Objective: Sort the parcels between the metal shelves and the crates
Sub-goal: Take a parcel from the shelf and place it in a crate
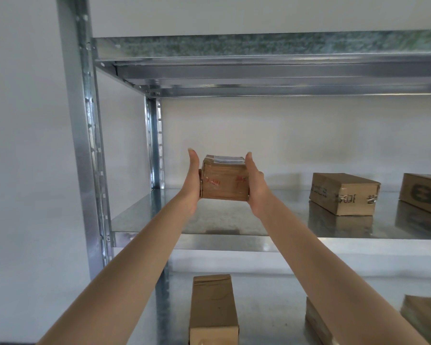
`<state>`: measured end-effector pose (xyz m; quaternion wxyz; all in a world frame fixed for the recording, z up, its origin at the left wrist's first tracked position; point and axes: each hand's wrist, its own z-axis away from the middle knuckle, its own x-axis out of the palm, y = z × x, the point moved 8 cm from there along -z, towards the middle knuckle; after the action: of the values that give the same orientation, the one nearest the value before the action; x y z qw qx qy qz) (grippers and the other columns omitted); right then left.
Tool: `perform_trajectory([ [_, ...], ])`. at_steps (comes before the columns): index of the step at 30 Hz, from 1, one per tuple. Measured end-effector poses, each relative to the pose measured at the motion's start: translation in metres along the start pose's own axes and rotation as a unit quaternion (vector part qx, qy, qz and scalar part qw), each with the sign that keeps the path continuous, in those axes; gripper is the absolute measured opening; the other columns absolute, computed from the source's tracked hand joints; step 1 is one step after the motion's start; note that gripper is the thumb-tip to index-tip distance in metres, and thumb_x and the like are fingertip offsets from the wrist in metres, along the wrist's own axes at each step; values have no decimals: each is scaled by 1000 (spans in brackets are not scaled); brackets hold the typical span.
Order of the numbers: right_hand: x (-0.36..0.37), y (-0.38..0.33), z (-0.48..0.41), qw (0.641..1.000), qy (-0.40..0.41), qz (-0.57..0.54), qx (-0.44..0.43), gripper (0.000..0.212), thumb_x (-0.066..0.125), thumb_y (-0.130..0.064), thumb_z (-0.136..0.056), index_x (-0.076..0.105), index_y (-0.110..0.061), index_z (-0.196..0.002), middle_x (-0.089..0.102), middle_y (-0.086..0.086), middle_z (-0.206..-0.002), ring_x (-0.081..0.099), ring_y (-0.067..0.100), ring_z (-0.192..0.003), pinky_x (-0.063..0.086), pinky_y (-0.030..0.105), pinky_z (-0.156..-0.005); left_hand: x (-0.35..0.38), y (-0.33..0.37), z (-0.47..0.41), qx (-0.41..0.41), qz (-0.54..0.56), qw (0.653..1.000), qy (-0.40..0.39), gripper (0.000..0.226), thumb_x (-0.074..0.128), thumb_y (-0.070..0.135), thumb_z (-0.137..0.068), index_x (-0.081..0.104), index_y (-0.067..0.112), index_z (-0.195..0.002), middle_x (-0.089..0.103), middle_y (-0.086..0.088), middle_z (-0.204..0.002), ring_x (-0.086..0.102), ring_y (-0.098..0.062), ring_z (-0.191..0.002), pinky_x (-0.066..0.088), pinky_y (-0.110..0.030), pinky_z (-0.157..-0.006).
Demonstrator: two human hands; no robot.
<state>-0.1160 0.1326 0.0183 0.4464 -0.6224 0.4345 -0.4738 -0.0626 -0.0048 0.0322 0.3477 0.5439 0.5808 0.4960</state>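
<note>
While the small taped parcel (224,181) is pressed between the left hand (193,181) and the right hand (255,188), palms flat on its sides and fingers straight, it hangs over the left part of the middle shelf (159,220); whether its base touches the metal, I cannot tell. The step looks like shelving it, so the next move calls for setting it down level and drawing the palms apart. Right of the parcel lie two boxes (343,194) on the same galvanised shelf, below it three more boxes (213,307) on the lower shelf (271,295), above it the upper shelf (259,70), and left of it the upright (85,145) and a pale wall (23,145).
</note>
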Motion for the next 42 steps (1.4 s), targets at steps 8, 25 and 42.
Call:
perform_trajectory([
  [8,0,4,6,999,-32,-28,-21,61,58,-41,-86,40,-12,-136,62,7,-112,63,25,-102,53,43,-92,-17,-6,-7,-15,-18,998,51,66,63,42,-75,54,7,-130,67,-16,-116,66,-20,-87,55,-31,-70],
  [25,18,-2,40,983,-79,-38,-161,45,54,-30,-102,29,-19,-137,54,1,-136,62,0,-97,52,15,-73,-8,8,21,121,-54,991,35,43,68,34,-91,50,26,-130,62,3,-121,68,0,-95,54,-16,-73],
  [42,109,16,94,954,-213,-59,-202,35,51,-13,-103,43,-24,-135,61,4,-131,66,6,-106,54,19,-85,-95,10,90,166,-66,977,116,46,57,20,-98,45,17,-142,64,0,-126,66,-7,-102,55,-17,-76],
])
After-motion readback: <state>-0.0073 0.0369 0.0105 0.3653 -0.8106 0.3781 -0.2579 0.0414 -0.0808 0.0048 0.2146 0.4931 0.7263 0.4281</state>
